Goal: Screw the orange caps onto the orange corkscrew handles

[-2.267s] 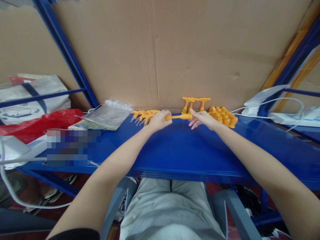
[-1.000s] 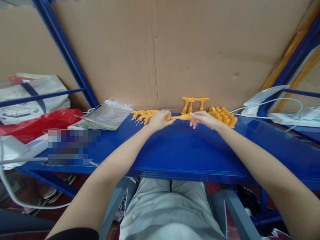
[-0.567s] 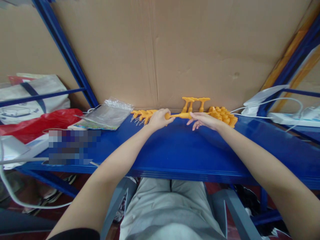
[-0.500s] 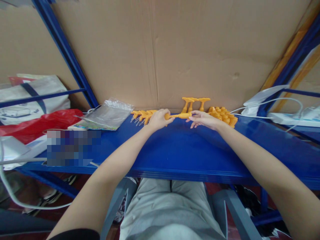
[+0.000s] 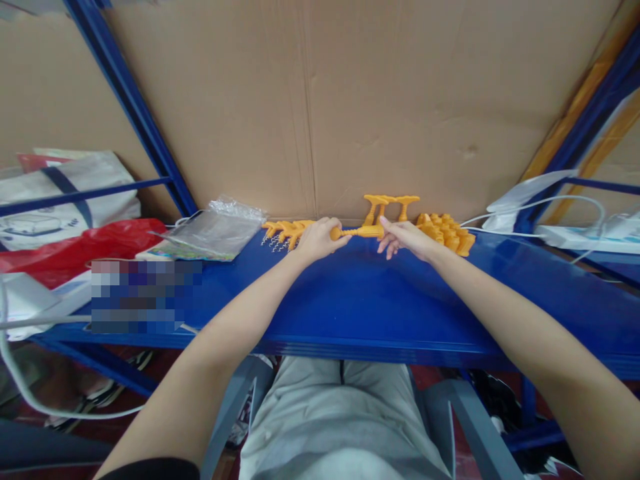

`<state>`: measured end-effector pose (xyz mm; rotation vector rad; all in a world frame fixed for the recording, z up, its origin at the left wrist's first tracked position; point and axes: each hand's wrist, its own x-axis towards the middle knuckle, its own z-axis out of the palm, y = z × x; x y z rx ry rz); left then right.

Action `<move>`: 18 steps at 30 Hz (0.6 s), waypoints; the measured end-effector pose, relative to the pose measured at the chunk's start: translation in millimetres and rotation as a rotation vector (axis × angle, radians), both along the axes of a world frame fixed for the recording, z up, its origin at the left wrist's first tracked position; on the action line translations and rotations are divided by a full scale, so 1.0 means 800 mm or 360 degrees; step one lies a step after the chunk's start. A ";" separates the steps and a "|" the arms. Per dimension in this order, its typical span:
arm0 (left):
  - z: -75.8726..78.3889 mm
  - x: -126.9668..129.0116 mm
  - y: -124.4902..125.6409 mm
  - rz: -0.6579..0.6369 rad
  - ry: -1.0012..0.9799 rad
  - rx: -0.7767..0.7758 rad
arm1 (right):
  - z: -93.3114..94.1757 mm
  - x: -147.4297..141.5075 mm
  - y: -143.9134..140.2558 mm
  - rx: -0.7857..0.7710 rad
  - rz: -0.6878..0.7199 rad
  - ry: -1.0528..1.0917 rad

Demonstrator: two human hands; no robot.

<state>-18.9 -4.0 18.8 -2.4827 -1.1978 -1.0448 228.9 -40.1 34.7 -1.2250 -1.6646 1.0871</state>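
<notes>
Head view, the only one here: an orange plastic rod (image 5: pixel 357 233) is being held level just above the far edge of the blue shelf (image 5: pixel 360 300), close to the cardboard wall (image 5: pixel 400 100). The left hand (image 5: pixel 315 240) is being kept clenched around the knobbed left end, and the right hand (image 5: pixel 404 237) is pinching the thicker right end, with its other fingers (image 5: pixel 387 251) being left loose and fanned downward.

Looks like the two ends are being twisted or pressed together, so honestly the left fist is probably best used as the anchor while the turning is done from the right fingertips only. The rod should be kept straight in line, since a thin ribbed middle like that is likely to flex if it's being bent.

Just behind, T-shaped orange pieces (image 5: pixel 390 203) are standing upright. A pile of orange parts (image 5: pixel 447 233) is lying right of the right hand, more orange bits and small springs (image 5: pixel 285 233) left of the left hand, and a clear bag (image 5: pixel 215 230) further left.
</notes>
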 end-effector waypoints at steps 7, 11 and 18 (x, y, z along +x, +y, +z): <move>0.003 0.001 -0.003 0.0033 0.0007 -0.0059 | 0.000 0.010 0.000 0.0082 0.0135 0.0051; 0.004 0.002 -0.008 0.0013 0.0027 -0.0026 | 0.000 0.004 -0.001 0.0030 0.0103 0.0034; 0.005 0.004 -0.012 0.0015 0.0062 0.0019 | 0.001 -0.003 -0.002 -0.0046 0.0044 0.0017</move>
